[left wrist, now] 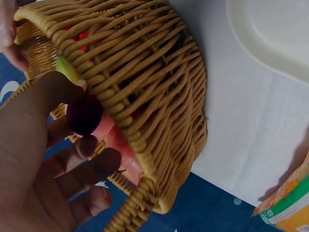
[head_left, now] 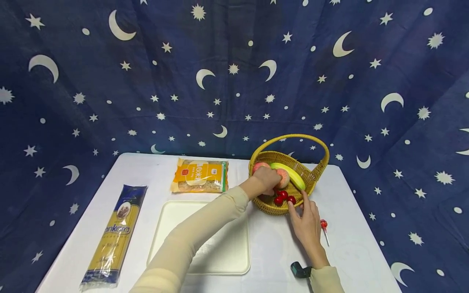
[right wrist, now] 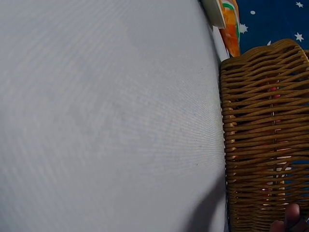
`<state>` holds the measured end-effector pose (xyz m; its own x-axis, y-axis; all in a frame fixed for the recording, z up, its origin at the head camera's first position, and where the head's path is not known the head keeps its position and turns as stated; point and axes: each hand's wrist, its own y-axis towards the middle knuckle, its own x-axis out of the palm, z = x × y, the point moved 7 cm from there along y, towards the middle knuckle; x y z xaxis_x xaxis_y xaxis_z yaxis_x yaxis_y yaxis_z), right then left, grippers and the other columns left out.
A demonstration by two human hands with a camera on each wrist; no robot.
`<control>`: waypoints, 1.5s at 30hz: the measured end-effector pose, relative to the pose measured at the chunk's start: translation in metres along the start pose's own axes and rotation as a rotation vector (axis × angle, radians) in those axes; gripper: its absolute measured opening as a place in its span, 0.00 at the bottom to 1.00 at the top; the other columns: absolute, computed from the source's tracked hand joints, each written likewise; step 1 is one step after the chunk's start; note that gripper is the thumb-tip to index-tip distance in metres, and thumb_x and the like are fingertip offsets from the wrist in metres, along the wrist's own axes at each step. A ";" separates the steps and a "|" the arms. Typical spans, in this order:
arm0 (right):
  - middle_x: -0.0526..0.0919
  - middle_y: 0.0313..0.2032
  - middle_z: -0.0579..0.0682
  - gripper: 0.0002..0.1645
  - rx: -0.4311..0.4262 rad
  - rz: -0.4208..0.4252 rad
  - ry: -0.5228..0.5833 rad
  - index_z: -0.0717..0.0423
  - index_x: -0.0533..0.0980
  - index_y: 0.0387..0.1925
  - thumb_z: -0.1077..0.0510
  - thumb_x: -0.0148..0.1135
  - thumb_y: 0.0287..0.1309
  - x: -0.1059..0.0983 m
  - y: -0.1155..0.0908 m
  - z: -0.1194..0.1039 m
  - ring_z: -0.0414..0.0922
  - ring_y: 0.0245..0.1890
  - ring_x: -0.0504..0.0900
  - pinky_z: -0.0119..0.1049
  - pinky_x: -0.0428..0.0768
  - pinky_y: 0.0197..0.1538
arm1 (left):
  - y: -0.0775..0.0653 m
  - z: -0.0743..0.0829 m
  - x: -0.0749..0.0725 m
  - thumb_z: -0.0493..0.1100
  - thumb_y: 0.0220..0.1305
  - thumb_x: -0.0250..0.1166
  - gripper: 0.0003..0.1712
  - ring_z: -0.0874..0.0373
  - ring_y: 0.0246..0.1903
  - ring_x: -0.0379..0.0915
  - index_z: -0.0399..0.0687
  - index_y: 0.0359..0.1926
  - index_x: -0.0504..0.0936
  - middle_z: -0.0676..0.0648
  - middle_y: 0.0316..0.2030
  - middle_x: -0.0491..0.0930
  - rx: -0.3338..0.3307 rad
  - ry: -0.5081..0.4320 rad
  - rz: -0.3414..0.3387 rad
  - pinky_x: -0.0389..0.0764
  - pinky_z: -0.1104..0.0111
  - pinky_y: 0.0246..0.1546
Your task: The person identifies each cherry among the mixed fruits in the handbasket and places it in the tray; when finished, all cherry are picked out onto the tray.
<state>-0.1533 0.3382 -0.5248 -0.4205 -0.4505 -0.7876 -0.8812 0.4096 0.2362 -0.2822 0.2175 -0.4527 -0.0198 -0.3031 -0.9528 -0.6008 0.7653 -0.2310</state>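
Observation:
A wicker basket with a tall handle stands at the back right of the table. In it lie a banana, pinkish-red peaches and several red cherries. My left hand reaches over the basket's left side. In the left wrist view, its thumb and index finger pinch a dark round cherry beside the rim, while the other fingers stay loosely bent. My right hand holds the front right rim, with some fingertips showing against the outer weave in the right wrist view.
An off-white tray lies in front, partly under my left forearm. Behind it is an orange food packet. A long pasta packet lies at the left. Right of my right hand sits a red lollipop. A starry blue curtain hangs behind.

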 end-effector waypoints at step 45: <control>0.73 0.44 0.55 0.41 -0.001 0.035 0.052 0.53 0.64 0.80 0.41 0.60 0.75 0.004 -0.005 -0.005 0.47 0.42 0.67 0.41 0.62 0.40 | -0.279 -0.102 0.076 0.52 0.61 0.77 0.18 0.67 0.27 0.71 0.58 0.52 0.87 0.55 0.41 0.80 -0.271 -0.368 0.603 0.68 0.76 0.24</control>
<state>-0.1520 0.3306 -0.5263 -0.4613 -0.4767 -0.7483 -0.8661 0.4250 0.2632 -0.1981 -0.0770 -0.4410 -0.1679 0.3694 -0.9140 -0.7470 0.5573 0.3625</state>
